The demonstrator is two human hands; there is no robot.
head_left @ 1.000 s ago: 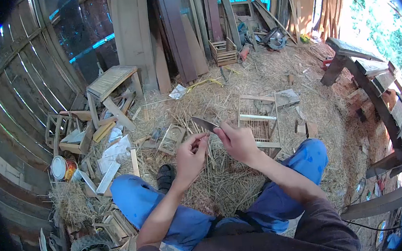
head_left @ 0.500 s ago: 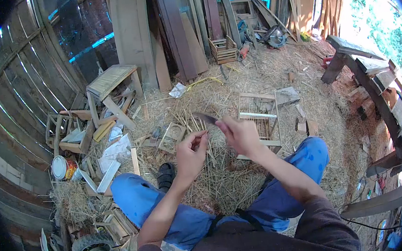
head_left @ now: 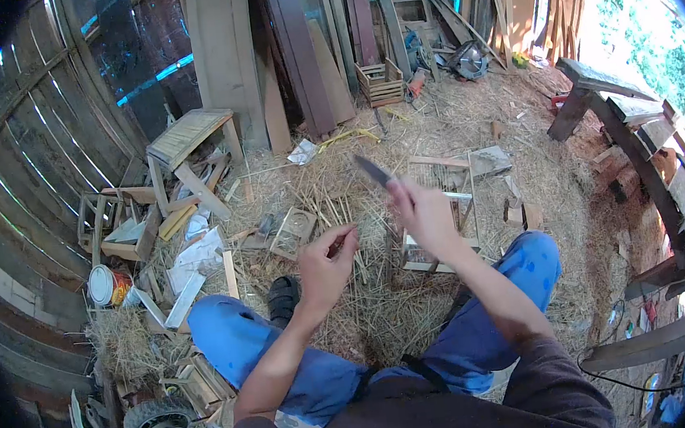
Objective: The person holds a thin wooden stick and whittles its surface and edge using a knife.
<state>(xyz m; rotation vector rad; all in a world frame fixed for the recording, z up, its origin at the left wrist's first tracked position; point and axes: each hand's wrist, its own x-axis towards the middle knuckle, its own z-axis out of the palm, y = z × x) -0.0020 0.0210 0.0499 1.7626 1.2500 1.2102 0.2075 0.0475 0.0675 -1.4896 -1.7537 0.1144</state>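
A knife [head_left: 373, 170] is in my right hand [head_left: 429, 221], its dark blade pointing up and to the left above the straw. My left hand [head_left: 325, 266] is closed in a pinch, thumb against fingers; what it holds, if anything, is too small to make out. Thin sticks [head_left: 332, 208] lie on the ground beyond my left hand. Left of them is a small wooden frame [head_left: 294, 233]. Partly behind my right hand lies a slatted wooden cage-like frame [head_left: 472, 203].
A small wooden table [head_left: 191, 136] and a paint can [head_left: 109, 285] stand at left. Boards [head_left: 300, 55] lean on the back wall near a slatted crate [head_left: 381, 84] and a circular saw [head_left: 469, 61]. A wooden bench [head_left: 637, 139] stands at right. Shavings and straw cover the floor.
My right hand has moved right with the knife, away from my left hand, and the blade has swung more upright. My left hand has barely moved.
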